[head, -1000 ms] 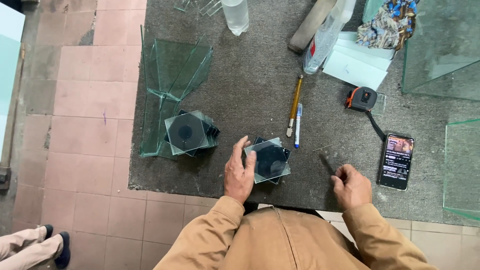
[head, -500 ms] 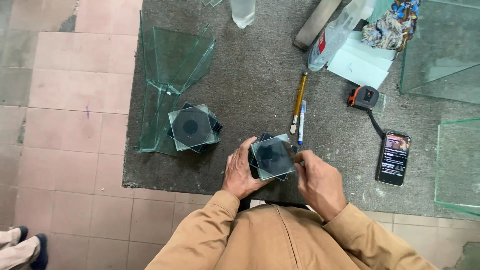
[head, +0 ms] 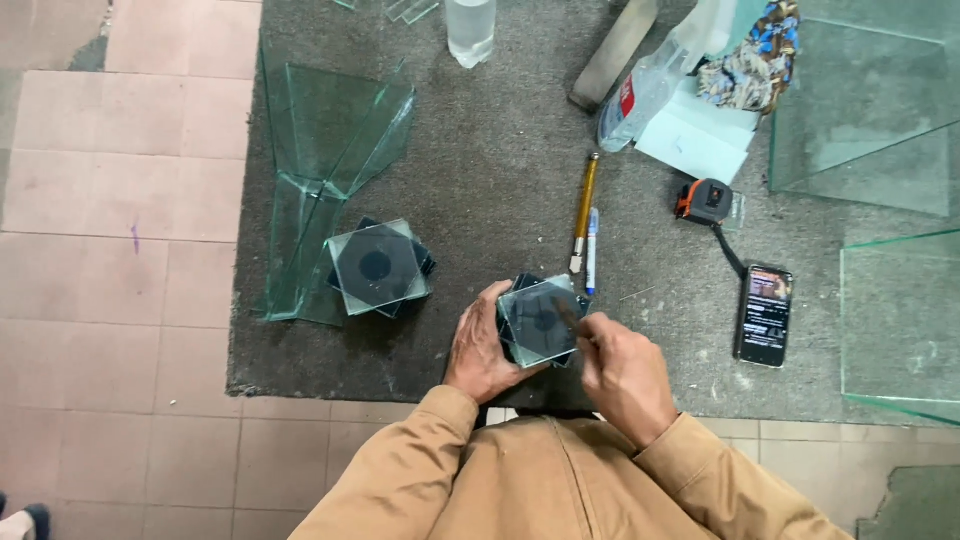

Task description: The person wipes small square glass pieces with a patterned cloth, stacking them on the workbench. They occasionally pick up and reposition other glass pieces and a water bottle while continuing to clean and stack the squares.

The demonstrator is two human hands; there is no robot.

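Low in the frame's centre, the left hand grips a stack of square glass panes by its left edge. The right hand pinches a thin tool whose tip rests on the top pane, with a second stack to the left.

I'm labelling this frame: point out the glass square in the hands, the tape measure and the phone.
glass square (head: 538, 322), head view, middle of its top pane.
tape measure (head: 707, 200), head view, middle of its case.
phone (head: 765, 315), head view, middle of its screen.
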